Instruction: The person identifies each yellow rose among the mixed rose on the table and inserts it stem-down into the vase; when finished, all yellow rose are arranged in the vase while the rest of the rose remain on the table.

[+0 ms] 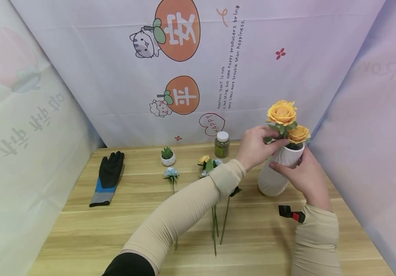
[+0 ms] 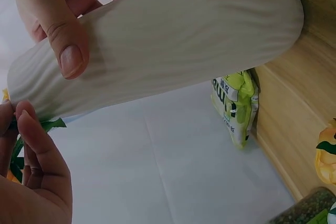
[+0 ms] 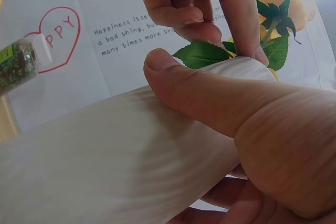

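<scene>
A tall white vase (image 1: 270, 178) with a wavy surface leans toward the right at the table's right side, its base on the wood. My right hand (image 1: 306, 176) grips it near the neck, thumb across the front in the right wrist view. At the mouth, my left hand (image 1: 257, 145) pinches the leafy stem just below a yellow rose (image 1: 282, 112), fingertips right at the rim. A second yellow rose (image 1: 299, 134) sits lower, over the vase's opening. Green leaves (image 3: 202, 55) poke out beside the left fingers. The stems' lower ends are hidden inside the vase.
Left of the vase lie artificial flowers with long stems (image 1: 214, 230) and a single blue flower (image 1: 171, 172). Behind them stand a potted succulent (image 1: 167, 156) and a white-capped jar (image 1: 221, 145). A black-and-blue glove (image 1: 111, 172) lies far left. A green-and-white bag (image 2: 236, 108) stands beyond the vase.
</scene>
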Motion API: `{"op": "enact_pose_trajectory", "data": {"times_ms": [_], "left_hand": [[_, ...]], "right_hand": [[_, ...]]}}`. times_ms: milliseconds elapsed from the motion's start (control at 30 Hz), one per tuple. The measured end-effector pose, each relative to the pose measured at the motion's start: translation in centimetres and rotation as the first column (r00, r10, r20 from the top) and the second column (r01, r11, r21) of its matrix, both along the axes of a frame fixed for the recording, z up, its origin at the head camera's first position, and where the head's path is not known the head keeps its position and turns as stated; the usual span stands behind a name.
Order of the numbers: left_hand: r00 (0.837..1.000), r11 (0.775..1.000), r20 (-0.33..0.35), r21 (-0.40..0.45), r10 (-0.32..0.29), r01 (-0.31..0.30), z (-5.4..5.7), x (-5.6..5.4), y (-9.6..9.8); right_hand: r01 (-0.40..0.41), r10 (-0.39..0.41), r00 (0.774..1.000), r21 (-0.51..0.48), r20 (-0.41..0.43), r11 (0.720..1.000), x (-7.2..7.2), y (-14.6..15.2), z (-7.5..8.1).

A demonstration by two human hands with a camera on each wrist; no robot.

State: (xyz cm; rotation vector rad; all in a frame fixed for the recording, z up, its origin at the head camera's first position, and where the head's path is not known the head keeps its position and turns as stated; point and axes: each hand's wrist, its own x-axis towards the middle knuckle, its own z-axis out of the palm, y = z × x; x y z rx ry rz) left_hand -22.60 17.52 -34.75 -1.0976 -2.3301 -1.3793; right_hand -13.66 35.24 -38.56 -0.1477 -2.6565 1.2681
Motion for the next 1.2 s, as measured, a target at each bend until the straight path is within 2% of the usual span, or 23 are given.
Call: {"op": "enact_pose_trajectory", "data": {"times_ms": [100, 200, 367, 467, 567, 633, 733, 900, 1000, 1200], "left_hand": [[1.000, 1.000, -0.028, -0.005, 0.009, -0.009, -0.1, 0.1, -0.2], [0.999, 1.000, -0.032, 0.010, -0.007, 0.007, -0.4, 0.2, -0.4], [0.999, 0.994, -0.002, 0.099, -0.047, 0.047, -0.7, 0.2, -0.7], [0.995, 0.977, 0.060, 0.203, -0.084, 0.070, -0.8, 0.3, -0.8], [0.981, 0.949, 0.146, 0.306, -0.131, 0.081, -0.8, 0.4, -0.9], [0.969, 0.935, 0.194, 0.346, -0.151, 0.077, -0.9, 0.6, -1.2], [0.950, 0.934, 0.267, 0.353, -0.162, 0.059, -1.1, 0.8, -1.9], [0.916, 0.942, 0.367, 0.333, -0.163, 0.034, -2.5, 1.2, -4.3], [0.915, 0.950, 0.383, 0.313, -0.129, 0.003, -3.8, 1.1, -6.1], [0.908, 0.951, 0.415, 0.297, -0.050, -0.084, -6.3, 1.1, -10.1]], "right_hand": [[0.002, -0.002, 1.000, -0.007, 0.006, 1.000, 0.1, -0.1, 0.0], [0.004, -0.004, 1.000, -0.003, 0.007, 1.000, 0.1, -0.1, 0.1], [0.005, -0.005, 1.000, 0.000, 0.008, 1.000, 0.1, -0.1, 0.2], [0.009, -0.009, 1.000, 0.002, 0.015, 1.000, 0.1, -0.2, 0.2], [0.012, -0.013, 1.000, 0.006, 0.017, 1.000, 0.0, -0.2, 0.1], [0.014, -0.014, 1.000, 0.007, 0.018, 1.000, 0.0, -0.2, 0.1], [0.013, -0.013, 1.000, 0.007, 0.022, 1.000, 0.0, -0.2, 0.1], [0.015, -0.015, 1.000, -0.002, 0.023, 1.000, 0.0, -0.2, 0.3], [0.026, -0.026, 0.999, 0.001, 0.039, 1.000, 0.1, -0.3, 0.4], [0.037, -0.037, 0.996, 0.007, 0.076, 0.999, 0.2, -0.4, 0.6]]}}
